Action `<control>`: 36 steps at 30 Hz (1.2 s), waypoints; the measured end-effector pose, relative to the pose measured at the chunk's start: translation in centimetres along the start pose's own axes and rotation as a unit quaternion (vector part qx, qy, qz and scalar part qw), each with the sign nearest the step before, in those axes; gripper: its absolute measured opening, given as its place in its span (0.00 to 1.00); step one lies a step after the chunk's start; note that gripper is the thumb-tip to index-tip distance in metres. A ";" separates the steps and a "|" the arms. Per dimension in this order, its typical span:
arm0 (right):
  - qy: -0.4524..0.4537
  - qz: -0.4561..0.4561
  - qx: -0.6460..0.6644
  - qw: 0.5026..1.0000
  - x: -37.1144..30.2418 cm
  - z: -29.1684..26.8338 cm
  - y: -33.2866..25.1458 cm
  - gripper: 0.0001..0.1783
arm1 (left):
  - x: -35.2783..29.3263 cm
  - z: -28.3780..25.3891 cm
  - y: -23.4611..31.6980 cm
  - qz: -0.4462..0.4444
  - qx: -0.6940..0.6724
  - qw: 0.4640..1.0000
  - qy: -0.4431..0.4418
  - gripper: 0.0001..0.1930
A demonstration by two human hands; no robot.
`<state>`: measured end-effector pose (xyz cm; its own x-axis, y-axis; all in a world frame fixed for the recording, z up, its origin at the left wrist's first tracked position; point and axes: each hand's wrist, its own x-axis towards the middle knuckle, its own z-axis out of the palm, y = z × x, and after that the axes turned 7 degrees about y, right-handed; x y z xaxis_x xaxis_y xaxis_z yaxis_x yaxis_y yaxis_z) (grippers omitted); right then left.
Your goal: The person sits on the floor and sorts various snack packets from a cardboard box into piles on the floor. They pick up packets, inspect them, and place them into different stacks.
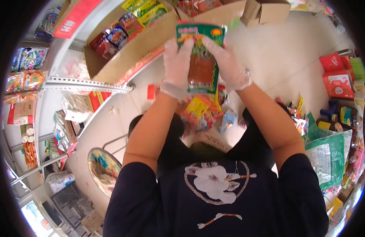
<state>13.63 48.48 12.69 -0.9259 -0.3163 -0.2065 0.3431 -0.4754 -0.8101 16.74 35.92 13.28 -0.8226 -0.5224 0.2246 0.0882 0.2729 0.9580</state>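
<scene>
In the head view both gloved hands hold one green snack packet (202, 59) upright, raised in front of the person. The left hand (176, 67) grips the packet's left edge, its fingers (182, 51) closed on the packet's upper left part. The right hand (229, 65) grips the right edge, its fingers (214, 45) pressed on the packet near the top right corner. The packet has a clear window showing orange-red contents.

Just beyond the packet's top left stands an open cardboard box (131, 51) on a shelf, with more coloured packets inside. Below the packet, on the floor between the person's knees, lies a small heap of mixed snack packets (202, 112). Well to the right of the packet are red cartons (337, 77) and a green plastic bag (328, 158). Left of the packet, a metal shelf rack (83, 85) carries more bagged goods.
</scene>
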 end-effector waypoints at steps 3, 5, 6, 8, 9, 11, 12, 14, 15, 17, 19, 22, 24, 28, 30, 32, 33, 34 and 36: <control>-0.008 -0.052 -0.066 0.996 1.0 -0.2 0.6 0.18 | 1.1 0.5 -1.7 -0.042 -0.177 0.983 0.003 0.14; 0.004 -0.040 -0.098 0.994 0.9 -0.6 0.8 0.18 | 0.9 0.6 -1.5 -0.056 -0.279 0.958 -0.026 0.15; -0.004 -0.037 -0.103 0.994 0.5 -0.1 -0.3 0.18 | 1.3 0.7 -0.9 -0.059 -0.333 0.940 -0.040 0.15; -0.011 -0.047 -0.115 0.992 0.5 -0.3 -0.5 0.18 | 1.9 -0.3 -0.5 -0.154 -0.329 0.925 -0.108 0.13; 0.001 -0.052 -0.125 0.991 0.6 -0.5 -0.4 0.18 | 2.0 -0.6 -0.6 -0.221 -0.288 0.923 -0.128 0.12; 0.025 -0.063 -0.144 0.987 0.6 -0.7 -0.2 0.19 | 2.0 0.1 -1.1 -0.173 -0.235 0.951 -0.101 0.10; 0.040 -0.047 -0.134 0.989 0.4 -0.4 -0.4 0.19 | 2.0 0.5 -1.4 -0.148 -0.209 0.963 -0.087 0.10; 0.069 -0.014 -0.113 0.991 -0.3 0.6 -1.1 0.20 | 2.0 0.8 -2.0 -0.115 -0.229 0.962 -0.094 0.09; 0.067 -0.042 -0.096 0.992 0.1 0.4 -1.0 0.16 | 1.9 1.1 -1.5 -0.096 -0.241 0.961 -0.101 0.09; 0.062 -0.098 -0.061 0.991 1.5 -0.1 -0.7 0.10 | 1.5 2.0 -0.1 -0.125 -0.333 0.931 -0.087 0.06; 0.067 -0.105 -0.065 0.990 1.7 0.0 -0.8 0.10 | 1.6 2.0 0.1 -0.130 -0.354 0.923 -0.075 0.06; 0.079 -0.157 -0.066 0.982 3.3 -1.4 -1.5 0.09 | 2.2 1.8 -1.1 -0.119 -0.365 0.922 -0.046 0.06; 0.104 -0.177 -0.062 0.977 3.7 -2.9 -2.8 0.12 | 2.7 0.9 -1.2 -0.134 -0.366 0.919 -0.055 0.06; 0.000 -0.109 -0.139 0.984 2.3 -2.7 -3.3 0.32 | 3.5 0.3 -2.2 0.044 -0.226 0.972 -0.043 0.07; -0.021 -0.115 -0.192 0.974 1.6 -2.0 -1.3 0.23 | 3.7 0.2 -2.4 -0.066 -0.323 0.942 -0.057 0.08; -0.029 -0.086 -0.198 0.976 1.8 -2.1 -0.1 0.19 | 2.4 1.2 -1.1 -0.103 -0.303 0.947 -0.005 0.09; -0.026 -0.085 -0.196 0.977 2.0 -1.9 0.2 0.19 | 2.3 1.4 -0.8 -0.117 -0.289 0.950 0.026 0.10; -0.021 -0.085 -0.193 0.977 1.9 -1.7 0.1 0.19 | 2.6 1.2 -1.0 -0.114 -0.251 0.960 0.046 0.11; -0.014 -0.083 -0.179 0.980 1.9 -1.4 0.1 0.18 | 2.9 1.0 -0.8 -0.121 -0.305 0.944 0.024 0.12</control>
<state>11.72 49.01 11.40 -0.9576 -0.2845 -0.0448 0.1065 -0.2055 -0.9728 13.74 35.00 13.00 -0.8345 -0.5506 -0.0194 0.2210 -0.3669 0.9036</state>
